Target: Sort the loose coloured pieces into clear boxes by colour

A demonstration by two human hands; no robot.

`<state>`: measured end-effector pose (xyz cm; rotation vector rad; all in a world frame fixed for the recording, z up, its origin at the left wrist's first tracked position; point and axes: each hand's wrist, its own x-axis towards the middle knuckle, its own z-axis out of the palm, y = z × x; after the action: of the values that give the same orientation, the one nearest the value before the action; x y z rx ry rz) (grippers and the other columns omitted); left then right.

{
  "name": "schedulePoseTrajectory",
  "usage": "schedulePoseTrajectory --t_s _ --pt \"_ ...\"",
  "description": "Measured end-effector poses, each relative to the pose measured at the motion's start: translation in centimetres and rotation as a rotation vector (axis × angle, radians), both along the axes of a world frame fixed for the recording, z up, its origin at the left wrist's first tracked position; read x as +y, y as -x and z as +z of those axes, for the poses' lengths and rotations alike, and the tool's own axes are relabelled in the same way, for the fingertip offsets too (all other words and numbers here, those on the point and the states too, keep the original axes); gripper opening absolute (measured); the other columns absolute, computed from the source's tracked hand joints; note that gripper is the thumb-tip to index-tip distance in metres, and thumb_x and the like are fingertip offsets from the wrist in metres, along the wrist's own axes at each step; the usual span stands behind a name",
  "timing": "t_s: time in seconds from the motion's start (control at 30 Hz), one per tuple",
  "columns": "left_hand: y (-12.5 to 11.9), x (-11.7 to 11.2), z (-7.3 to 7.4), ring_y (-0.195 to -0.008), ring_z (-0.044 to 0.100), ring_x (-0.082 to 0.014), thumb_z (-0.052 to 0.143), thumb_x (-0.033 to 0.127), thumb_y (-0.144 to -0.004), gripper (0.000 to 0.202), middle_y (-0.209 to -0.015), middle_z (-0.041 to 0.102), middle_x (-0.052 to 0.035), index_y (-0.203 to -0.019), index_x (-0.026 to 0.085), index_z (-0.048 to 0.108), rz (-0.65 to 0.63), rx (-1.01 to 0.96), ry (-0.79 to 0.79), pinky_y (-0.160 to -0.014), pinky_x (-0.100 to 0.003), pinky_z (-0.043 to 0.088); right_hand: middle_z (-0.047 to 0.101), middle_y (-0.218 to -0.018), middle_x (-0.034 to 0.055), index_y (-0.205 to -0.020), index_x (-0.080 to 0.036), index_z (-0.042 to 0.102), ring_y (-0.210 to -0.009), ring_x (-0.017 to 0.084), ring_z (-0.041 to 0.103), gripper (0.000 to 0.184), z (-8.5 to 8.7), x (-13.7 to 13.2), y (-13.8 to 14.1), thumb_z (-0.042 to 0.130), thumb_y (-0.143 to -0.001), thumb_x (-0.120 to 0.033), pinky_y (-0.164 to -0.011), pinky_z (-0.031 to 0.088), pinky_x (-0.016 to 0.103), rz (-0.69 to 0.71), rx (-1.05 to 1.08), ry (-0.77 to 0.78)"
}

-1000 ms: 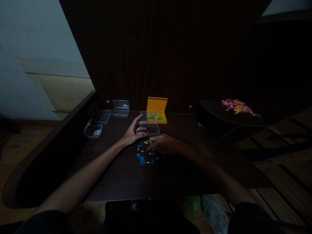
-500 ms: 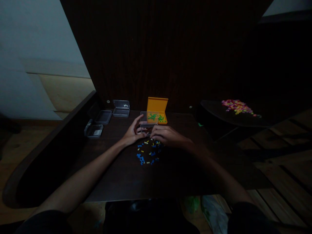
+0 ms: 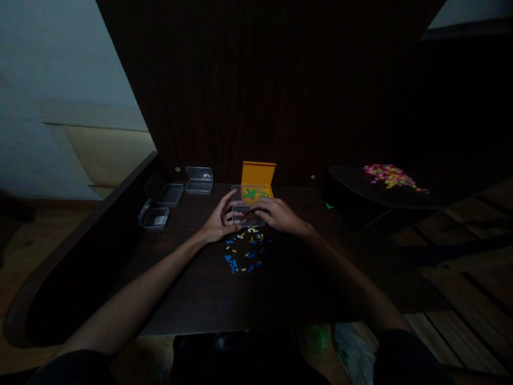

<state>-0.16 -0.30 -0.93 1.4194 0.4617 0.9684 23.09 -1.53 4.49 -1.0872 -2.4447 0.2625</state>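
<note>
A small clear plastic box (image 3: 245,216) with dark red pieces inside sits on the dark table (image 3: 208,289). My left hand (image 3: 218,222) curls round its left side, fingers on its edge. My right hand (image 3: 278,214) rests on its right end, fingers bent over the rim. Just in front of the box lies a scatter of small blue and yellow pieces (image 3: 244,248). Behind it stands an open orange box (image 3: 257,182) holding green pieces.
Three clear boxes lie at the table's far left: an open one (image 3: 199,179), a flat one (image 3: 170,194) and one nearer the edge (image 3: 154,216). A dark surface at the right carries a heap of pink and yellow pieces (image 3: 388,175). Dark panelling rises behind.
My right hand rose from the scattered pieces and moved forward onto the clear box's right end. My left hand stayed at the box's left side.
</note>
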Motion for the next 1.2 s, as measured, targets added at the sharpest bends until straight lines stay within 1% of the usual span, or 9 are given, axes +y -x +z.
schedulePoseTrajectory --t_s 0.13,0.27,0.33,0.43,0.57,0.7,0.8,1.03,1.2 --pt "0.0 0.2 -0.2 -0.104 0.06 -0.0196 0.082 0.018 -0.067 0.102 -0.141 0.042 -0.0104 -0.147 0.042 0.024 -0.009 -0.008 -0.011 -0.088 -0.039 0.054 0.071 -0.112 0.0054 -0.112 -0.021 0.069 -0.101 0.019 0.064 0.027 0.3 -0.4 -0.1 0.053 -0.092 -0.012 -0.091 0.051 0.035 0.011 0.029 -0.015" --pt "0.0 0.4 -0.5 -0.102 0.06 -0.0184 0.082 0.018 -0.067 0.101 -0.14 0.043 -0.0106 -0.147 0.041 0.025 -0.006 -0.02 -0.022 -0.086 -0.037 0.055 0.07 -0.106 0.0066 -0.107 -0.019 0.07 -0.098 0.018 0.064 0.023 0.9 -1.2 -0.8 0.054 -0.092 -0.015 -0.089 0.051 0.034 0.045 0.106 -0.057" --pt "0.0 0.4 -0.5 -0.101 0.06 -0.0181 0.082 0.019 -0.067 0.101 -0.139 0.044 -0.0102 -0.147 0.041 0.025 0.019 -0.017 -0.013 -0.086 -0.037 0.054 0.069 -0.101 0.0066 -0.103 -0.019 0.071 -0.091 0.017 0.064 0.02 1.3 -1.8 -1.2 0.056 -0.09 -0.017 -0.083 0.051 0.031 0.086 0.104 -0.031" --pt "0.0 0.4 -0.3 -0.1 0.06 -0.0189 0.083 0.02 -0.065 0.102 -0.137 0.046 -0.01 -0.147 0.041 0.025 0.07 0.005 0.025 -0.087 -0.039 0.054 0.067 -0.095 0.0062 -0.1 -0.017 0.071 -0.083 0.015 0.062 0.017 1.4 -2.7 -1.9 0.059 -0.088 -0.017 -0.076 0.05 0.028 0.159 0.028 0.069" --pt "0.0 0.3 0.0 -0.098 0.061 -0.0191 0.085 0.02 -0.062 0.104 -0.135 0.047 -0.0102 -0.147 0.038 0.027 0.113 0.016 0.06 -0.087 -0.039 0.054 0.065 -0.096 0.0059 -0.095 -0.017 0.071 -0.084 0.014 0.062 0.016 0.7 -3.7 -2.3 0.06 -0.086 -0.011 -0.076 0.047 0.026 0.231 -0.098 0.181" --pt "0.0 0.4 0.0 -0.099 0.061 -0.0195 0.085 0.018 -0.062 0.103 -0.134 0.047 -0.01 -0.146 0.039 0.028 0.104 0.0 0.069 -0.087 -0.039 0.054 0.065 -0.097 0.0053 -0.094 -0.017 0.071 -0.084 0.014 0.061 0.016 -0.4 -4.0 -2.5 0.059 -0.086 -0.009 -0.076 0.046 0.025 0.276 -0.145 0.216" --pt "0.0 0.5 -0.2 -0.1 0.061 -0.0201 0.084 0.016 -0.062 0.103 -0.134 0.048 -0.0099 -0.146 0.039 0.028 0.108 0.001 0.072 -0.089 -0.04 0.053 0.065 -0.1 0.0054 -0.095 -0.016 0.07 -0.087 0.015 0.061 0.015 -0.9 -4.1 -2.5 0.059 -0.087 -0.009 -0.077 0.045 0.026 0.273 -0.187 0.226" --pt "0.0 0.3 0.1 -0.098 0.061 -0.0183 0.083 0.016 -0.063 0.101 -0.132 0.049 -0.0094 -0.146 0.037 0.029 0.108 -0.002 0.076 -0.088 -0.039 0.053 0.065 -0.1 0.0055 -0.092 -0.017 0.068 -0.089 0.015 0.062 0.011 -0.6 -4.4 -1.8 0.061 -0.086 -0.011 -0.079 0.046 0.026 0.258 -0.229 0.242" --pt "0.0 0.3 0.2 -0.097 0.061 -0.0186 0.084 0.017 -0.062 0.101 -0.132 0.049 -0.0087 -0.145 0.039 0.031 0.112 0.002 0.084 -0.087 -0.039 0.054 0.067 -0.101 0.0059 -0.097 -0.017 0.068 -0.092 0.016 0.063 0.015 -0.5 -4.5 -1.3 0.061 -0.086 -0.01 -0.083 0.048 0.028 0.286 -0.199 0.262"
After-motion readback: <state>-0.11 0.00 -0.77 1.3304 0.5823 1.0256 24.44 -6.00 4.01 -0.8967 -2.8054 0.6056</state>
